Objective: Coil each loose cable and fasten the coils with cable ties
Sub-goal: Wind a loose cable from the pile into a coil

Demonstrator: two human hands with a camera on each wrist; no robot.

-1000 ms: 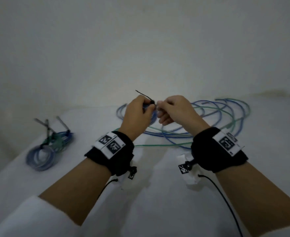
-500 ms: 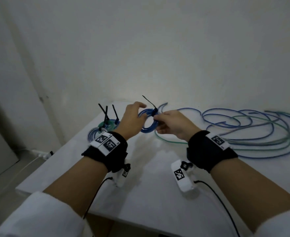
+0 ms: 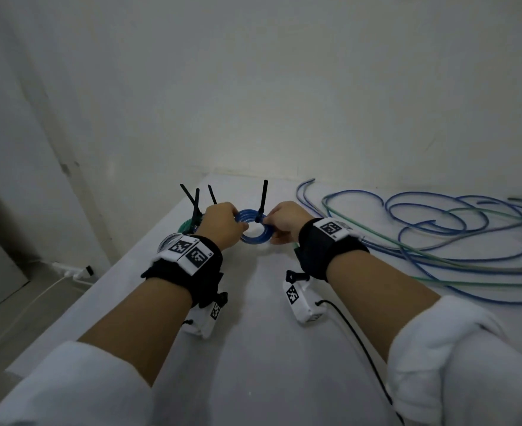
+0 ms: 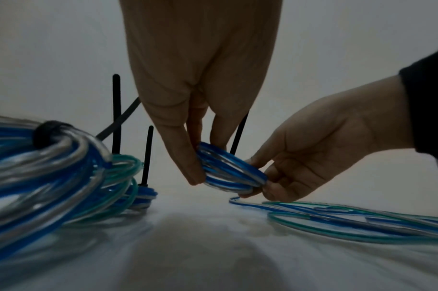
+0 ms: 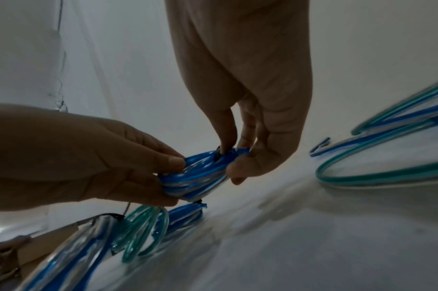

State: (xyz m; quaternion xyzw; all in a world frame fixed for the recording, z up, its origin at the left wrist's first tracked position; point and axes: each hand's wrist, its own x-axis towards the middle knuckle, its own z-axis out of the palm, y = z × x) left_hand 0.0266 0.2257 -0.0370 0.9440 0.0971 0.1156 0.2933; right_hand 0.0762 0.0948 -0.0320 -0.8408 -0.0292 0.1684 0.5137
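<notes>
A small blue-and-clear cable coil [image 3: 255, 238] [image 4: 229, 173] [image 5: 195, 177] hangs just above the white table [image 3: 253, 358], held between both hands. My left hand [image 3: 233, 222] pinches its left side and my right hand [image 3: 270, 230] pinches its right side. A black cable tie [image 3: 262, 198] wraps the coil's far side, its tail pointing straight up. In the right wrist view the tie's band [image 5: 217, 154] sits under my right fingertips [image 5: 234, 175]. Loose blue and green cables [image 3: 438, 238] sprawl to the right.
Tied coils lie at the table's left corner, blue ones [image 4: 45, 177] and a green one [image 4: 123, 175], their black tie tails [image 3: 193, 201] sticking up beside my left hand. The table's left edge drops to the floor, where a white power strip [image 3: 72, 272] lies.
Both hands have carried the blue coil left and down, close to the tied coils at the table's left corner. The tie's tail has swung from slanting left to upright.
</notes>
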